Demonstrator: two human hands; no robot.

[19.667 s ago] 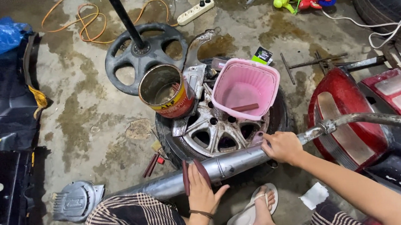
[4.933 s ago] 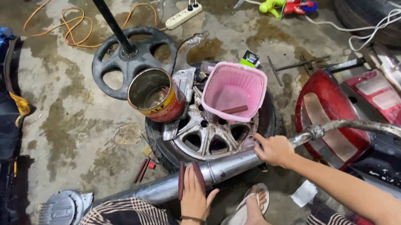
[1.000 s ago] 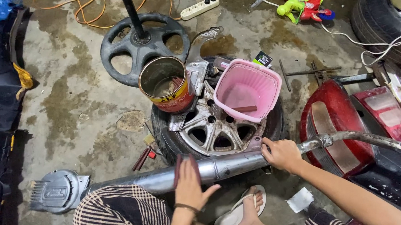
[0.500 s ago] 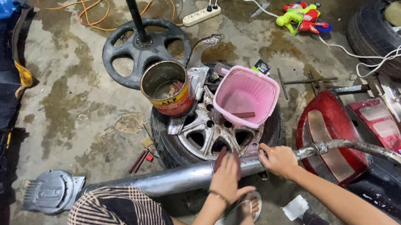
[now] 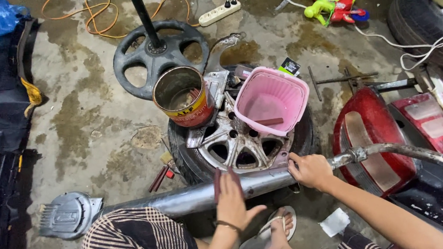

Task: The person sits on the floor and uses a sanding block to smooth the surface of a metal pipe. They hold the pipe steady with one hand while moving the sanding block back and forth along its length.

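Now the left hand (image 5: pixel 232 199) lies flat on the exhaust pipe (image 5: pixel 185 199) at lower centre, fingers together, pressing a dark reddish pad (image 5: pixel 218 181) against the metal. Half a second ago it sat further right, close by the other hand, so the rubbing has moved leftward along the pipe. The right hand (image 5: pixel 310 169) is clamped round the pipe near its bend, steadying it. Behind, a pink basket (image 5: pixel 271 100) and a tin (image 5: pixel 181 96) rest on the wheel (image 5: pixel 235 144).
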